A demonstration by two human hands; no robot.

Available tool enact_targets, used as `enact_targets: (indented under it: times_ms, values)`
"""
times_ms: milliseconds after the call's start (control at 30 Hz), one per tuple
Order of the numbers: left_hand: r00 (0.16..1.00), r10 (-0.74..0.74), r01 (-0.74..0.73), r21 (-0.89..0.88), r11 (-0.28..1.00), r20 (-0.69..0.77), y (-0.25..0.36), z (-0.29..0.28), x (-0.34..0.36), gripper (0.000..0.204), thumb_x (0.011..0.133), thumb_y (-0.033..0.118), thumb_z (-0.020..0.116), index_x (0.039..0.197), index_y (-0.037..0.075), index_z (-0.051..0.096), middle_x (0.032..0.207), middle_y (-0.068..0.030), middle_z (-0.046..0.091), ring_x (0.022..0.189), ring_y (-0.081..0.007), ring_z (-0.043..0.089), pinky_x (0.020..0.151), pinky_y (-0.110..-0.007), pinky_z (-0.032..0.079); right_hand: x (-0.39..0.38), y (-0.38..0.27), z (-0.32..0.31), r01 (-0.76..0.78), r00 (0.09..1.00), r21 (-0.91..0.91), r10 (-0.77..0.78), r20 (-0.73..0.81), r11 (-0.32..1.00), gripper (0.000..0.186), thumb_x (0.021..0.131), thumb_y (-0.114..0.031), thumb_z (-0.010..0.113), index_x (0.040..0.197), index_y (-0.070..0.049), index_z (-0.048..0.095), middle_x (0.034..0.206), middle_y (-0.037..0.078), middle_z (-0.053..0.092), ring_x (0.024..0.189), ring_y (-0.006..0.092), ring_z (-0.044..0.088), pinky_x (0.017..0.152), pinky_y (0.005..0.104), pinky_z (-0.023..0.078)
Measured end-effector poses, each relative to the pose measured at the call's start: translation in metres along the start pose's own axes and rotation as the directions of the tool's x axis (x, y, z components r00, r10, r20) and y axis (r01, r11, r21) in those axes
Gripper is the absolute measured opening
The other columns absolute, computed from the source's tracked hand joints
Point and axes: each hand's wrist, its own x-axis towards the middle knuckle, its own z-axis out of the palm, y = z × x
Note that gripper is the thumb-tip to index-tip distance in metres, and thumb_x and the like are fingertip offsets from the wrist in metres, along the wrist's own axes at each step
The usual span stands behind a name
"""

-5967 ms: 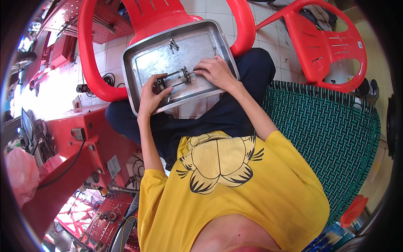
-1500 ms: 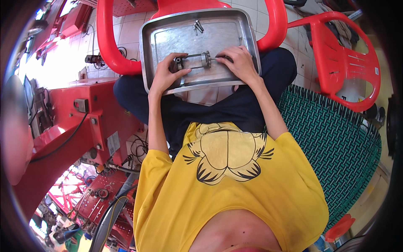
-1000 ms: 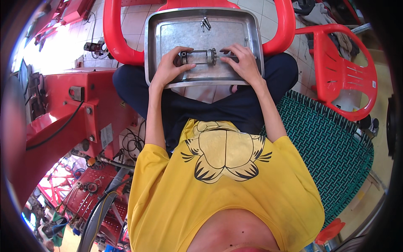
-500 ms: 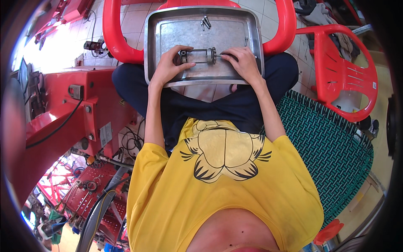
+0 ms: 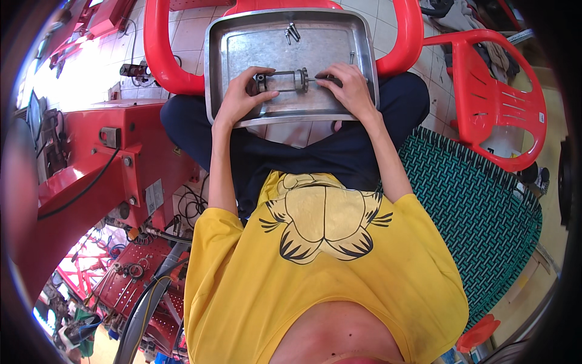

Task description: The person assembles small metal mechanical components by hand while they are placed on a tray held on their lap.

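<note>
A steel tray (image 5: 248, 48) lies across my lap. In it, my left hand (image 5: 241, 96) grips the left end of a cylindrical metal assembly (image 5: 300, 81), with two flanged ends joined by bars. My right hand (image 5: 348, 90) has its thumb and index finger closed on a thin rod at the assembly's right end. Several short bolts (image 5: 293, 33) are grouped near the tray's far side, and a single screw (image 5: 352, 58) rests at the right.
A red plastic chair (image 5: 157, 54) is behind the tray, another (image 5: 509, 106) at right. A red machine (image 5: 91, 164) with cables stands at left, and a green woven chair seat (image 5: 467, 230) is beside me at right.
Since six seconds ago, the tray and hands sit higher in the picture and the assembly lies more level. Over the last second, only my right fingers shift slightly at the rod.
</note>
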Motion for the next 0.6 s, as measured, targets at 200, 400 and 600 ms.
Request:
enact_targets:
  times_ms: [200, 400, 600]
  values:
    - [1.0, -0.013, 0.013, 0.004, 1.0, 0.006, 0.001, -0.001, -0.001, 0.055, 0.078, 0.018, 0.092, 0.13, 0.011, 0.074, 0.085, 0.0, 0.061, 0.066, -0.0092, 0.042, 0.062, -0.028, 0.04, -0.002, 0.003, 0.006, -0.04, 0.999, -0.023, 0.041, 0.033, 0.999, 0.02, 0.096, -0.029, 0.075, 0.1, -0.009, 0.078, 0.097, 0.005, 0.075, 0.098, 0.027, 0.069, 0.086, 0.0382, 0.045]
    - [0.999, 0.037, -0.037, 0.038, 0.999, -0.005, 0.002, -0.003, -0.001, 0.056, 0.079, 0.02, 0.092, 0.131, 0.01, 0.073, 0.094, -0.0044, 0.066, 0.071, -0.0132, 0.049, 0.067, -0.03, 0.044, 0.003, -0.006, -0.003, -0.041, 0.999, -0.034, 0.042, 0.034, 0.999, 0.021, 0.096, -0.029, 0.074, 0.101, -0.008, 0.078, 0.099, 0.007, 0.077, 0.097, 0.0285, 0.07, 0.088, 0.0387, 0.046]
    - [0.999, -0.017, 0.014, 0.061, 0.998, 0.041, 0.009, -0.007, -0.001, 0.056, 0.081, 0.021, 0.09, 0.133, 0.009, 0.071, 0.107, -0.0063, 0.073, 0.078, -0.0151, 0.056, 0.073, -0.031, 0.048, 0.002, 0.0, 0.003, -0.066, 0.995, -0.043, 0.069, 0.071, 0.997, 0.022, 0.093, -0.03, 0.077, 0.099, -0.009, 0.078, 0.098, 0.006, 0.076, 0.096, 0.0272, 0.069, 0.086, 0.0375, 0.044]
